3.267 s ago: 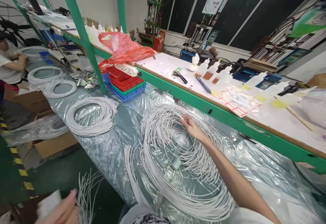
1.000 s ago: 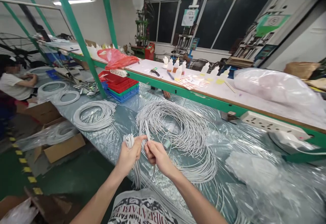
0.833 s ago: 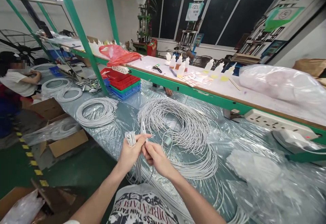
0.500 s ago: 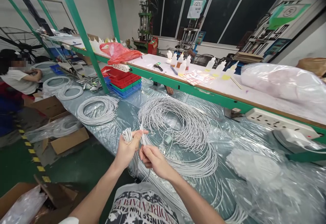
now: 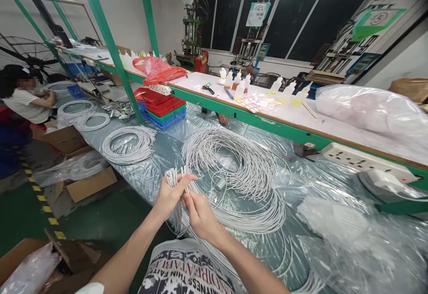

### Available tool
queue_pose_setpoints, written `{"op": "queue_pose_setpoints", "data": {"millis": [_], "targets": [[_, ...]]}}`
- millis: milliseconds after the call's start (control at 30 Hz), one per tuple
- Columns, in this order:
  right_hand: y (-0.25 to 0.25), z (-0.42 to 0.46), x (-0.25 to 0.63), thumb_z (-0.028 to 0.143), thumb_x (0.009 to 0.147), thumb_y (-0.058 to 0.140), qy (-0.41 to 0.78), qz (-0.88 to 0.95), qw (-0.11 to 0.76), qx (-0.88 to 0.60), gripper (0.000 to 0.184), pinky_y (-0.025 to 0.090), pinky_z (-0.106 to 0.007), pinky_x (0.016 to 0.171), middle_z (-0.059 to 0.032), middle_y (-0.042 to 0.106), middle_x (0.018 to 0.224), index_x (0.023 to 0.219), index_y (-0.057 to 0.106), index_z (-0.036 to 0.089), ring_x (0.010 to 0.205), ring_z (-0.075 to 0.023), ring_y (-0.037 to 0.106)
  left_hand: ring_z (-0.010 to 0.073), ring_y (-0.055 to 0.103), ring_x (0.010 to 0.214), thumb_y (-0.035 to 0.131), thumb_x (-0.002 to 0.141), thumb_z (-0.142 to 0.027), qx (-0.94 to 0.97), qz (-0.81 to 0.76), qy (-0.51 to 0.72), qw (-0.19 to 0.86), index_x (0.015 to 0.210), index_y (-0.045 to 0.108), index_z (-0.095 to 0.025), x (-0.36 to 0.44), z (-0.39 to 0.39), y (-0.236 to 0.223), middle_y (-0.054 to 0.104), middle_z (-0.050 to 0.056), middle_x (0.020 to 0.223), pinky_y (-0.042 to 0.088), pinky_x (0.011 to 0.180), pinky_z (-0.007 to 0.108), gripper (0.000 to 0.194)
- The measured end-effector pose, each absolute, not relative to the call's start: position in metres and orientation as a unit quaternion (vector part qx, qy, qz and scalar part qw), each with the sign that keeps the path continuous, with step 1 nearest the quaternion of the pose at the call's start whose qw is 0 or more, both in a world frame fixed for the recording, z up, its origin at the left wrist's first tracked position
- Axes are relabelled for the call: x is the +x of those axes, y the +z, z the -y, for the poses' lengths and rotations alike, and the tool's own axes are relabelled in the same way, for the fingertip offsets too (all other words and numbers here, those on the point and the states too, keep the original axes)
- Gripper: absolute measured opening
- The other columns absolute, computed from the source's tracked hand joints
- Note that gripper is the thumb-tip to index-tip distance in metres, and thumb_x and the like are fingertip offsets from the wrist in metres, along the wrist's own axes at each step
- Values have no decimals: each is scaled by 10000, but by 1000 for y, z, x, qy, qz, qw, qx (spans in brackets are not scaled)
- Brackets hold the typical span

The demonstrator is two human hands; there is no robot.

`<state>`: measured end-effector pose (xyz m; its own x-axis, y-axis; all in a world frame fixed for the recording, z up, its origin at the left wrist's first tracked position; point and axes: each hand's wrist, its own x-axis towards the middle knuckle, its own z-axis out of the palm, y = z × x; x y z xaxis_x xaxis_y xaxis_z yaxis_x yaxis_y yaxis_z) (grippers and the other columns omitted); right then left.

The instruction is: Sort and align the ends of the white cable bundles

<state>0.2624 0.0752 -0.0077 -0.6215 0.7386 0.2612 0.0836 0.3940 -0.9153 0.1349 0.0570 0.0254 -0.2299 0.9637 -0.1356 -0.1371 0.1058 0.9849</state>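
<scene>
Wrapped around a bundle of light grey cables [image 5: 171, 176], my left hand [image 5: 169, 196] keeps their cut ends pointing up. Its index finger and thumb reach toward a few cable ends standing slightly apart from the bundle. My right hand [image 5: 198, 209] is closed in a pinch on these cables just below the ends, touching the left hand. The cables run down from both hands toward the table edge. A large loose coil of the same cable [image 5: 257, 169] lies on the plastic-covered table just beyond, with a small pale green cylindrical piece [image 5: 220, 183] inside its front part.
More cable coils [image 5: 129, 145] lie to the left, and stacked red and blue trays [image 5: 165, 111] stand under the shelf [image 5: 284, 126]. Clear plastic bags [image 5: 337, 218] and a power strip [image 5: 371, 162] are at right. A co-worker [image 5: 28, 97] sits far left; open cardboard boxes [image 5: 92, 182] stand beside the table.
My right hand has moved up and closer to the left hand. The cables it pinches now stand nearer the bundle, and the left hand has tilted slightly.
</scene>
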Motion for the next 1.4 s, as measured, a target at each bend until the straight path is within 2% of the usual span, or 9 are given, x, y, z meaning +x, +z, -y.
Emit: {"op": "queue_pose_setpoints", "data": {"millis": [133, 300, 633, 833, 1033, 1133, 1200, 1300, 1400], "targets": [[-10, -71, 255, 309, 1027, 258, 388, 808, 340, -286, 315, 193, -286, 549, 31, 393, 600, 815, 449, 177, 494, -110, 314, 82, 465, 575, 743, 750, -563, 401, -592, 537, 448, 819, 764, -155, 132, -57, 26, 586, 9, 665, 355, 522, 180, 415], [-14, -70, 252, 286, 1026, 230, 271, 847, 333, -312, 332, 183, -284, 532, -11, 487, 630, 829, 473, 174, 514, -136, 380, 100, 431, 530, 655, 798, -598, 382, -625, 524, 435, 771, 763, -157, 131, -58, 26, 489, -11, 546, 325, 499, 207, 455], [-20, -74, 251, 307, 1049, 242, 219, 863, 307, -337, 371, 215, -299, 561, -56, 565, 702, 837, 517, 176, 610, -168, 480, 104, 381, 517, 610, 822, -567, 353, -631, 544, 426, 775, 758, -171, 130, -63, 14, 362, -38, 534, 320, 515, 224, 426], [-15, -78, 250, 297, 1050, 249, 192, 870, 322, -320, 354, 376, -315, 686, -129, 639, 979, 948, 561, 166, 848, -224, 571, 127, 465, 611, 579, 855, -473, 354, -608, 598, 384, 654, 634, -170, 133, -66, 15, 502, -7, 625, 370, 585, 234, 368], [-29, -83, 243, 400, 996, 448, 311, 810, 368, -335, 314, 446, -392, 875, -147, 604, 1125, 1146, 514, 132, 1016, -259, 563, 117, 378, 578, 528, 891, -375, 337, -571, 663, 346, 585, 476, -191, 137, -68, 26, 325, -34, 574, 360, 610, 227, 361], [-40, -91, 240, 434, 938, 562, 472, 756, 347, -293, 440, 429, -390, 976, -140, 567, 1273, 1264, 469, 153, 1144, -245, 542, 142, 543, 763, 568, 883, -436, 307, -551, 675, 384, 569, 480, -181, 131, -68, 28, 495, 3, 666, 446, 780, 228, 413], [-46, -95, 238, 414, 897, 612, 554, 739, 306, -234, 448, 456, -340, 908, -100, 602, 1205, 1251, 496, 165, 1051, -210, 573, 169, 588, 844, 597, 868, -462, 290, -515, 692, 416, 533, 407, -184, 126, -68, 32, 571, 32, 735, 484, 856, 270, 475], [-52, -98, 230, 403, 807, 688, 596, 730, 271, -197, 351, 449, -268, 720, -21, 629, 904, 1022, 591, 144, 779, -151, 559, 114, 476, 555, 619, 867, -473, 290, -468, 694, 465, 519, 341, -199, 123, -69, 47, 419, -20, 536, 498, 647, 256, 523], [-53, -98, 220, 392, 834, 621, 647, 694, 249, -197, 262, 433, -239, 636, 10, 598, 693, 784, 580, 138, 638, -122, 544, 76, 227, 384, 633, 863, -449, 307, -437, 671, 514, 497, 283, -206, 124, -71, 70, 216, -59, 435, 306, 412, 229, 562]]}}
